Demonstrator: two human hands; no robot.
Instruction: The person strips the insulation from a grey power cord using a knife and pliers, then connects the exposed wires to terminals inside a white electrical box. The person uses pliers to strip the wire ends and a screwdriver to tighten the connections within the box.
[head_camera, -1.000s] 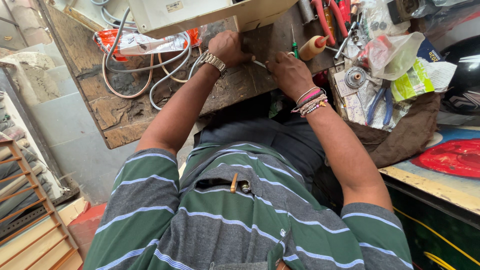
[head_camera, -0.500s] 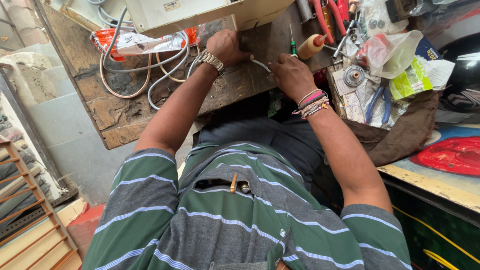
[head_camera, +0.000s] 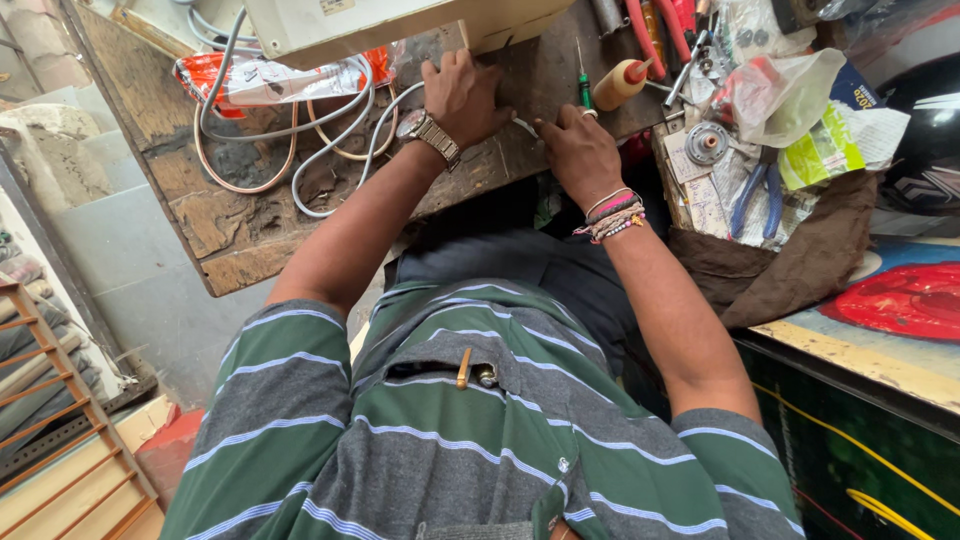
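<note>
Both hands worked mid-bench: left hand (head_camera: 462, 95) flat against the cream appliance casing (head_camera: 400, 25), right hand (head_camera: 578, 150) pinching a thin wire (head_camera: 524, 124) beside it; loose pinch could let it slip.

Bare worktop (head_camera: 250, 215) lies left of the cables (head_camera: 300, 140); tool clutter (head_camera: 740, 150) crowds the right.

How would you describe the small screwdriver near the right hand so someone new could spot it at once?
Start at the worn wooden workbench and find the right hand with bead bracelets on its wrist. Just above that hand's fingers stands a thin screwdriver with a green handle. It lies left of the tan squeeze bottle with a red tip, and it is the only green tool there.
</note>
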